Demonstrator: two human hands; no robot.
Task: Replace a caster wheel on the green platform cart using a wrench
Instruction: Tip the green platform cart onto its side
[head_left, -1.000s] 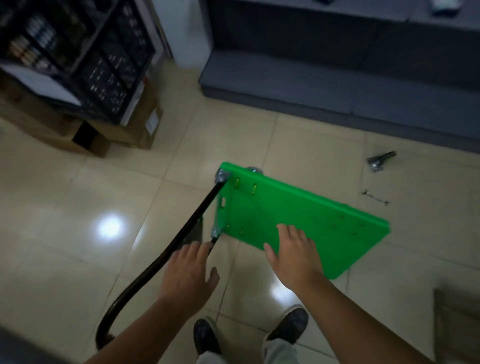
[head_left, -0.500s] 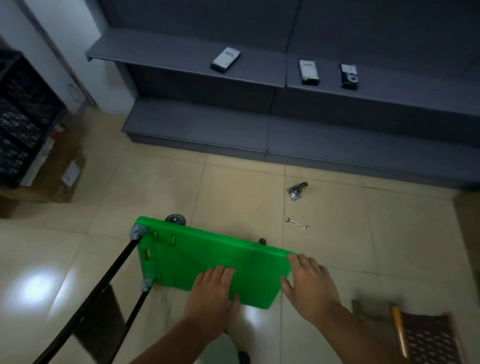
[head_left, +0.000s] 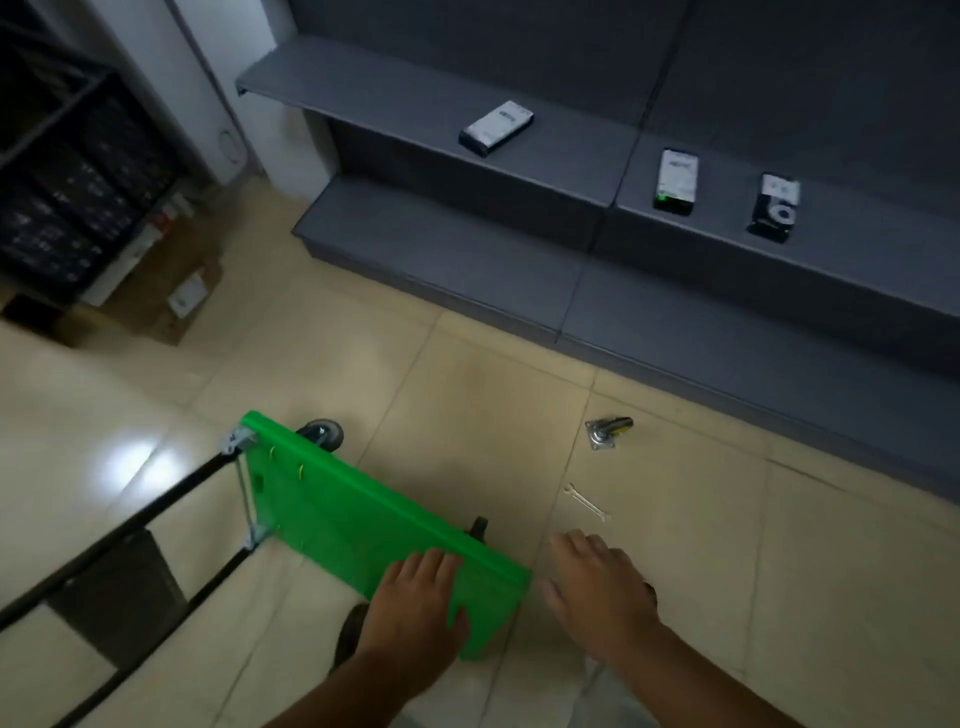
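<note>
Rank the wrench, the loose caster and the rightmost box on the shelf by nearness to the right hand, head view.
1. Wrench, on the floor just ahead of the right hand.
2. Loose caster, on the floor beyond the wrench.
3. Rightmost box, far back on the grey shelf.

The green platform cart (head_left: 332, 509) stands on the tiled floor (head_left: 467, 405), with its black handle (head_left: 171, 493) stretching away toward eight o'clock. The left hand (head_left: 415, 603) lies flat with straight fingers on the deck's five o'clock end. The right hand (head_left: 597, 587) is spread over the tiles just beside that corner. A small wrench (head_left: 587, 502) lies at twelve o'clock from the right hand, and the loose caster wheel (head_left: 605, 431) lies beyond it. A mounted wheel (head_left: 322, 434) shows under the cart's eleven o'clock corner.
</note>
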